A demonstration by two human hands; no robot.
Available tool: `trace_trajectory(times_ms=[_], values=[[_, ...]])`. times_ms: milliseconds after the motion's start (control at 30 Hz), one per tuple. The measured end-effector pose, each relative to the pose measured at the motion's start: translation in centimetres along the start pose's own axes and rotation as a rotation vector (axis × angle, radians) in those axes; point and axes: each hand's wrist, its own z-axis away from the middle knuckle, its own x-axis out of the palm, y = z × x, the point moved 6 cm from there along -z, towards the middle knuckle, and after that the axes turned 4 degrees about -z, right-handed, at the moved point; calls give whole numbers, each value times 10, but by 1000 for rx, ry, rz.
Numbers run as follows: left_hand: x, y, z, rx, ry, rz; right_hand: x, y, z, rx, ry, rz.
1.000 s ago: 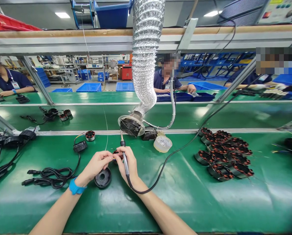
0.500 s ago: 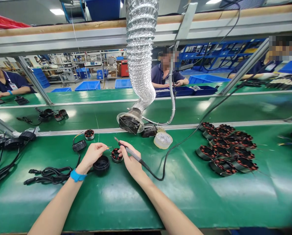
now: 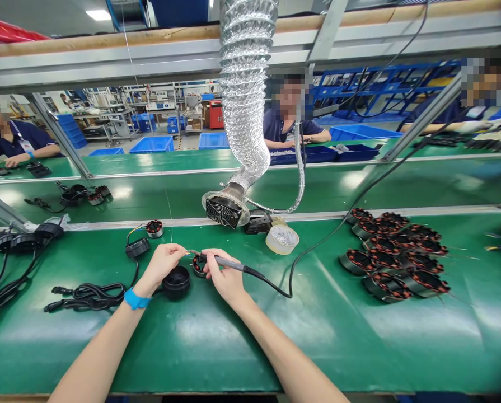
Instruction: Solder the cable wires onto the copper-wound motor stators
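Note:
My right hand (image 3: 224, 274) grips a soldering iron (image 3: 230, 263) like a pen, its tip pointing left at the wire ends. Thin coloured wires (image 3: 188, 254) are pinched between the thumb and fingers of my left hand (image 3: 165, 264), which wears a blue wristband (image 3: 136, 299). Between the hands a motor stator (image 3: 199, 265) with copper windings stands on the green bench, partly hidden by my right fingers. A round black housing (image 3: 177, 282) sits just below my left hand. Fine solder wire (image 3: 170, 215) hangs down close to my left fingers.
A fume extraction duct (image 3: 247, 101) with a fan (image 3: 223, 212) hangs ahead. Several stators (image 3: 388, 252) are grouped at the right. Black cables (image 3: 88, 295) and another housing (image 3: 137, 247) lie left. A tape roll (image 3: 282, 239) stands by the ledge. People sit across the bench.
The soldering iron has swung from pointing up and left to lying nearly level, and its tip has come down to the wires at my left fingertips. My left hand still pinches them.

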Motion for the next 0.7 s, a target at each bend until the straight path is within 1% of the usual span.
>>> trace_trajectory(times_ms=[133, 233, 400, 500, 700], values=[[0, -1, 0, -1, 12, 4, 1, 2, 1, 17, -9, -18], [0, -2, 0, -2, 16, -4, 2, 5, 1, 67, -11, -67], [1, -4, -1, 2, 6, -7, -1, 8, 1, 144, 59, -168], [1, -3, 0, 3, 10, -16, -3, 8, 1, 149, 82, -186], [0, -3, 0, -10, 19, -24, -3, 9, 1, 134, 74, -172]])
